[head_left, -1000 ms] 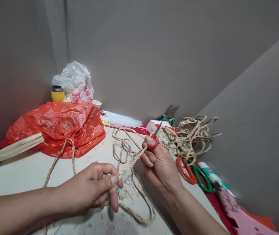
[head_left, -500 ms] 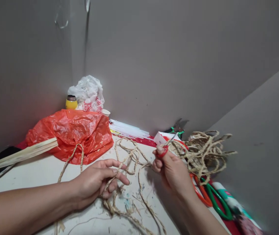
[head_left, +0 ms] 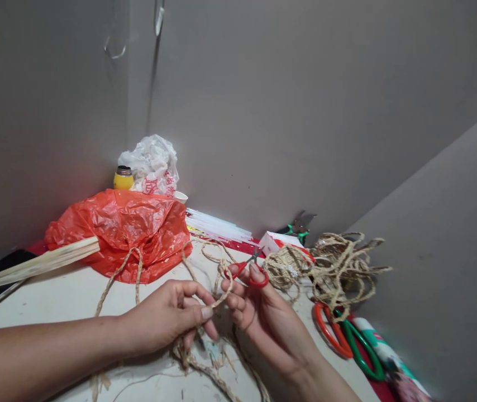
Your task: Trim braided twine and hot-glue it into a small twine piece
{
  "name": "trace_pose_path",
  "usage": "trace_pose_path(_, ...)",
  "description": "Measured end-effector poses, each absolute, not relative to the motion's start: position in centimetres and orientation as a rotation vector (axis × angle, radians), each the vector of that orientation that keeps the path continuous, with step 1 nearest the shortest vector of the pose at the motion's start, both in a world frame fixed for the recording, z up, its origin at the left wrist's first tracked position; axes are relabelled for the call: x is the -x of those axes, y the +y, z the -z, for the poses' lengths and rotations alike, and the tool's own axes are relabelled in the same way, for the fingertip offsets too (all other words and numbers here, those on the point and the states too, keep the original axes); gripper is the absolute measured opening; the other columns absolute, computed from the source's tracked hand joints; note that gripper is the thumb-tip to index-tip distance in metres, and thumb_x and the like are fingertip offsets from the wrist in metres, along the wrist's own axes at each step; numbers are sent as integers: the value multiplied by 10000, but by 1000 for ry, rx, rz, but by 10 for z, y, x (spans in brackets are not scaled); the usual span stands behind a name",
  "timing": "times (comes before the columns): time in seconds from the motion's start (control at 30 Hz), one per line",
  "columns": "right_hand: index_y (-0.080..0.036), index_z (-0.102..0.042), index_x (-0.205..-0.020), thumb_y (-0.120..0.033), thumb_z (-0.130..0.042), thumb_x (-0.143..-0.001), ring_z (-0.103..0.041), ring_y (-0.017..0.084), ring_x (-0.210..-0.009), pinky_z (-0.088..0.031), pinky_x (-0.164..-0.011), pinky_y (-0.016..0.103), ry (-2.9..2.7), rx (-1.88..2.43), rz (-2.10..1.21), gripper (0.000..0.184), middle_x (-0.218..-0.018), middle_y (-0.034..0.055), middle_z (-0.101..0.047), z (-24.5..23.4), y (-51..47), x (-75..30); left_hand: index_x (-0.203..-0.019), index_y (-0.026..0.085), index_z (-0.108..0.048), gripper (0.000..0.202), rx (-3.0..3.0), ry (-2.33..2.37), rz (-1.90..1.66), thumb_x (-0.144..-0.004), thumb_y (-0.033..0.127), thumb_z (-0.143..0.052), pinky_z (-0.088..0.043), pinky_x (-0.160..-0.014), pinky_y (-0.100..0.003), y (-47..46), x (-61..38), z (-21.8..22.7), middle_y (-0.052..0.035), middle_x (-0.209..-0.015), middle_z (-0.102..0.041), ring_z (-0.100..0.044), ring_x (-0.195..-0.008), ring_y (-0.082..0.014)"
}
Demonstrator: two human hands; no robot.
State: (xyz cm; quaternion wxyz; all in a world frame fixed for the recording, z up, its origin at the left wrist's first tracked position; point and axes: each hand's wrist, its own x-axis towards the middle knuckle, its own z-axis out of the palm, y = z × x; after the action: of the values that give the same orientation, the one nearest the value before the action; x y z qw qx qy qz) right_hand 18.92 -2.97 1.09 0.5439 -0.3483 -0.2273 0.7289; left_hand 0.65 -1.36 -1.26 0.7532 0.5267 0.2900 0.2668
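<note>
My left hand (head_left: 171, 315) pinches a strand of tan braided jute rope (head_left: 205, 262) between thumb and forefinger, low over the white table (head_left: 54, 301). My right hand (head_left: 259, 315) sits just to its right, fingers through the red handles of small scissors (head_left: 250, 269) whose short blades point up and to the right. The same rope runs between the two hands, then loops across the table. A tangled heap of jute twine (head_left: 334, 265) lies right of my right hand.
A red plastic bag (head_left: 125, 226) and pale wooden slats (head_left: 33, 265) lie at the left. A white bag (head_left: 152, 162), a yellow jar (head_left: 123, 177) and clear sticks (head_left: 217, 223) line the back wall. Orange and green scissors (head_left: 347, 338) and green pliers (head_left: 299, 226) rest at right.
My right hand has moved left toward my left hand, bringing the red scissors close to the pinched rope. My left fingers have gone from spread to pinching the strand.
</note>
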Motion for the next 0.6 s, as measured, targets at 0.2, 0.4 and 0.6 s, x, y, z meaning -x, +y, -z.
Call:
trace_pose_path(0.2, -172, -640, -765, -305, -864, -573, -504, 43, -408, -446, -423, 129, -488, 765, -1490, 324, -575, -29, -631, -17, -23, -198, -828, 149, -562, 278, -1340, 708, -596, -816, 423, -604, -387, -529, -218, -15, -4, 8, 6, -591, -582, -500, -509, -91)
trace_pose_path(0.4, -186, -606, -748, -344, -829, -619, -381, 20, -354, -332, -358, 116, -452, 657, -1402, 302, -516, -73, -528, -26, -20, -210, -736, 192, -645, 227, -2277, 991, -783, -878, 316, -519, -320, -625, -277, -11, 12, -12, -30, -651, -599, -486, -623, -157)
trace_pose_path(0.6, -191, -595, -779, -392, -777, -670, -379, 30, -360, -348, -372, 129, -529, 629, -1384, 293, -507, -85, -495, -29, -22, -213, -573, 203, -584, 339, -2390, 1121, -960, -834, 419, -580, -206, -554, -277, -3, 21, -18, -6, -495, -468, -327, -488, -138)
